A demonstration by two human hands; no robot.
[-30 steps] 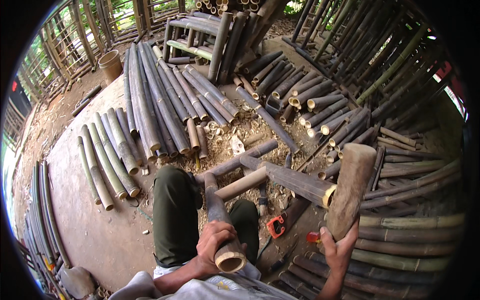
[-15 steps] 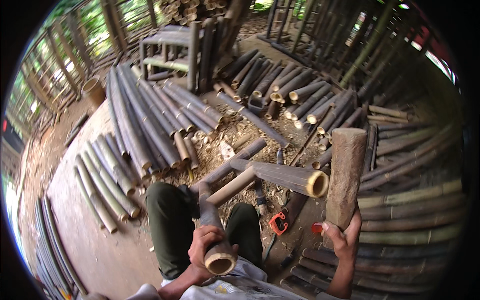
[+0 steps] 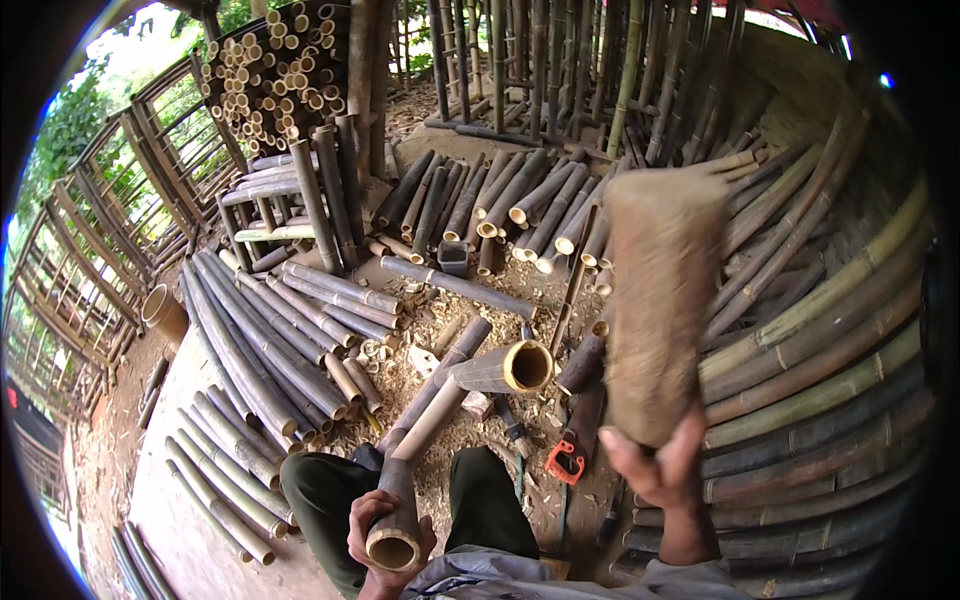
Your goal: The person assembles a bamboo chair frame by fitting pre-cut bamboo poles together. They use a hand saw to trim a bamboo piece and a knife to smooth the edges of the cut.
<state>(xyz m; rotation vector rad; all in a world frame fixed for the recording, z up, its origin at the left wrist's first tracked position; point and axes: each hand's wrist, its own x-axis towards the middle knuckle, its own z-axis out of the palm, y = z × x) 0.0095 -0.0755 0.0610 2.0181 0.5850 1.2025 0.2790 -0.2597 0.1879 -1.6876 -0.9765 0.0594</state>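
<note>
My left hand [image 3: 374, 524] is closed around a short dark bamboo tube [image 3: 398, 490], its open end tilted up toward me between my knees. A thinner, paler bamboo crosspiece [image 3: 432, 420] runs from this tube to a second dark bamboo tube [image 3: 485, 374], whose hollow end faces right. In my right hand [image 3: 660, 465], raised on the right, is a thick, rough wooden block [image 3: 665, 300], blurred by motion. My thumb and fingers grip its lower end. The block is apart from the joined bamboo. Another dark bamboo length [image 3: 440, 375] lies under the far part of the assembly.
An orange-handled saw [image 3: 566, 462] and a tool with a dark shaft [image 3: 512, 428] lie on the shaving-strewn ground. Cut bamboo poles [image 3: 270, 335] lie at left, others [image 3: 780, 415] at right. A small bamboo bench [image 3: 280, 205] and stacked bamboo [image 3: 275, 75] stand behind.
The wooden block has come up larger and closer in view. The joined bamboo has turned, so its far tube looks shorter and opens more toward me. The whole view has tilted upward.
</note>
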